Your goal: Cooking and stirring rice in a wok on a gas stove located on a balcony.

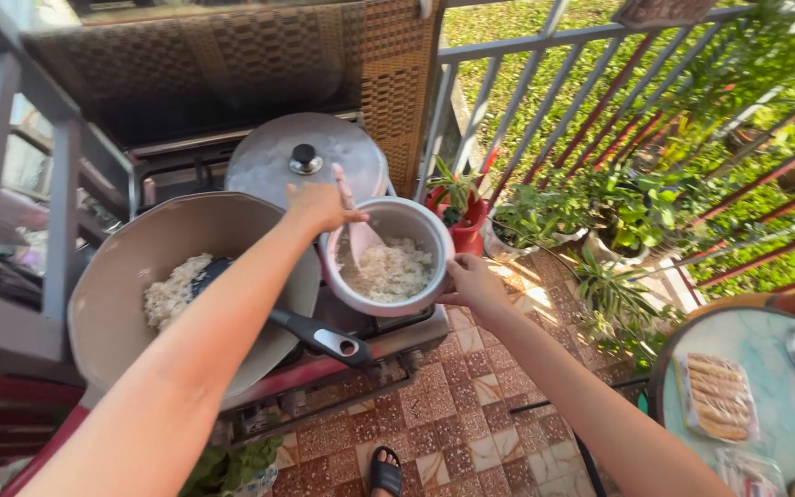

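My left hand (322,206) grips a pink rice paddle (358,237) whose blade dips into a metal rice bowl (436,237) that is tilted toward a wok. White cooked rice (396,271) lies in the bowl. My right hand (474,285) holds the bowl's rim at its lower right. To the left, the large wok (117,317) sits on a gas stove (393,342) with a heap of rice (173,291) in it. A black spatula (319,337) rests in the wok, its handle sticking out over the rim under my left forearm.
A round metal lid (273,170) covers a pot behind the bowl. A red flowerpot (469,230) and other potted plants stand by the railing (545,41). A round table (775,405) at the right holds a packet of sausages (718,396). My sandalled foot (385,471) stands on the tiles near some greens (232,465).
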